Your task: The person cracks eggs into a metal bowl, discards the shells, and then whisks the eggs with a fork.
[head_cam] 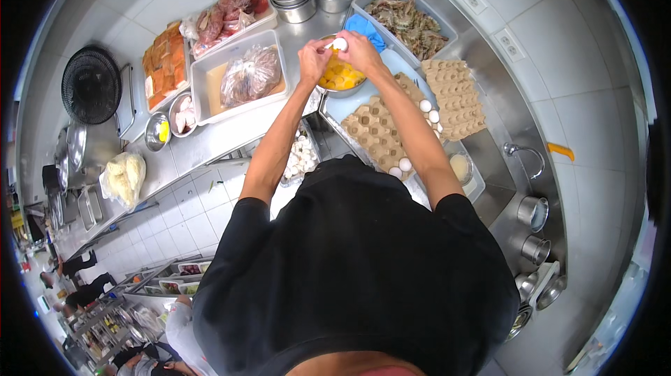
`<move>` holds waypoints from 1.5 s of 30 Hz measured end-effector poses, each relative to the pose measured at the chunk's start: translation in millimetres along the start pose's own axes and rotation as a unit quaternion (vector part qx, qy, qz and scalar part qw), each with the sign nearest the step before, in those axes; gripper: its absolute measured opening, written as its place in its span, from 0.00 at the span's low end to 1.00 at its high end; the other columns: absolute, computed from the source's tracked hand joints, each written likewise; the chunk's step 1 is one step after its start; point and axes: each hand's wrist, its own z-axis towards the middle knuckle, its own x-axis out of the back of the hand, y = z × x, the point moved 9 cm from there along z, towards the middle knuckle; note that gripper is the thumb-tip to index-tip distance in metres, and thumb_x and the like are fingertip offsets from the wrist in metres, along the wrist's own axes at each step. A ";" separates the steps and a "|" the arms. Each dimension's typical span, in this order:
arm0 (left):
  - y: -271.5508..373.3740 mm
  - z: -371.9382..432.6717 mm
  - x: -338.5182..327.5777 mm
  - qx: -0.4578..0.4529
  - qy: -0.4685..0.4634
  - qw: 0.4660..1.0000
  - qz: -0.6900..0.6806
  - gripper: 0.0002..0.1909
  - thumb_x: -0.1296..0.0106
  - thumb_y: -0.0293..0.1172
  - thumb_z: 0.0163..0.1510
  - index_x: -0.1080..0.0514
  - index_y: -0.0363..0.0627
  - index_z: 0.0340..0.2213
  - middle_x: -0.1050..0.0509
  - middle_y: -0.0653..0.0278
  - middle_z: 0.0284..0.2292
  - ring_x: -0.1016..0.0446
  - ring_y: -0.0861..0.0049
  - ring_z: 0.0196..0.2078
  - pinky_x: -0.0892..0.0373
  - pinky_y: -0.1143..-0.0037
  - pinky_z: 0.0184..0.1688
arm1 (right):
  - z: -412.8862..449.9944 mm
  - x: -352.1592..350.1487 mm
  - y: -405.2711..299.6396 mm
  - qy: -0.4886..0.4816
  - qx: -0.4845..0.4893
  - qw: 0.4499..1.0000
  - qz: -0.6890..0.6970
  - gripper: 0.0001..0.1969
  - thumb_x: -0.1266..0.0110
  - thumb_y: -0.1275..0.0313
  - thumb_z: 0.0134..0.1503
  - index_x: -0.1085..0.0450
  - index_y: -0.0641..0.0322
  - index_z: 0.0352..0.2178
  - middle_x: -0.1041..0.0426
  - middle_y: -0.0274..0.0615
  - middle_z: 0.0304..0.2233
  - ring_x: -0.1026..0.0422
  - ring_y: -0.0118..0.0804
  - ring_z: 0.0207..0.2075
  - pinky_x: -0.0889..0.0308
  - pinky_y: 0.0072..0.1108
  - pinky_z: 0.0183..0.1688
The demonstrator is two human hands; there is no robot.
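Both my hands are over a steel bowl (343, 94) that holds many raw egg yolks. My left hand (314, 59) and my right hand (360, 51) hold a cracked white egg (339, 44) between them, with its shell parted. Right of the bowl lies a cardboard egg tray (373, 127), largely of bare cups, with a few whole eggs (404, 164) at its near corner. More white eggs (425, 106) sit under and beside my right forearm. A blue cloth (365, 30) lies just behind my right hand. A bin of empty-looking shells (301, 156) stands below the counter's edge.
A tub of shrimp (419, 50) stands at the back right, near stacked egg trays (456, 98). Left are a tub with bagged meat (202, 90), a tray of orange fillets (183, 67) and small steel bowls (157, 141). A faucet (524, 149) is right. Co-workers are at lower left.
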 end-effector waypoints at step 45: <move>-4.0 -134.3 26.8 0.052 -0.248 0.967 -0.021 0.18 0.43 0.30 0.56 0.27 0.41 0.49 0.24 0.53 0.44 0.21 0.68 0.38 0.26 0.72 0.42 | -317.0 89.2 94.7 -0.175 -0.022 0.984 -0.025 0.23 0.41 0.75 0.49 0.35 0.54 0.49 0.30 0.43 0.47 0.27 0.49 0.44 0.29 0.36 0.41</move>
